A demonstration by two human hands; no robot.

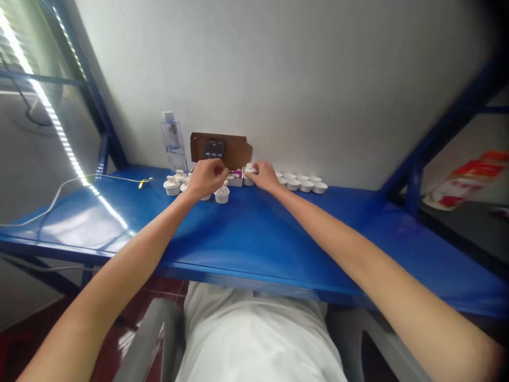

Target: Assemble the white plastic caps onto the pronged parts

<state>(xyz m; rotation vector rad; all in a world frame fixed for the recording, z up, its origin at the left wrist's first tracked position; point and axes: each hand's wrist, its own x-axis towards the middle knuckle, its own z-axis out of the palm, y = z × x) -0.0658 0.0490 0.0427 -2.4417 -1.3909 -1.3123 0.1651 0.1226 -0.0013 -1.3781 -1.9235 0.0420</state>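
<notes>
My right hand (265, 175) has its fingers closed on a small white lidded cup (248, 168) at the back of the blue table (246, 228). To the left, my left hand (207, 178) is closed in a pinch above several similar white cups; whatever is between its fingers is hidden. Those cups carry knobbly white tops, like the one at the front (221, 195) and another at the far left (172, 185). A small open box (235, 180) with pink and white bits inside stands between my hands. Plain white cups (306, 185) sit in rows beyond my right hand.
A brown cardboard flap (238, 151) stands upright at the back, with a phone (214, 149) showing a timer against it. Left of it is a clear water bottle (174, 143). A white cable (59, 191) crosses the table's left side. Blue frame posts flank the table.
</notes>
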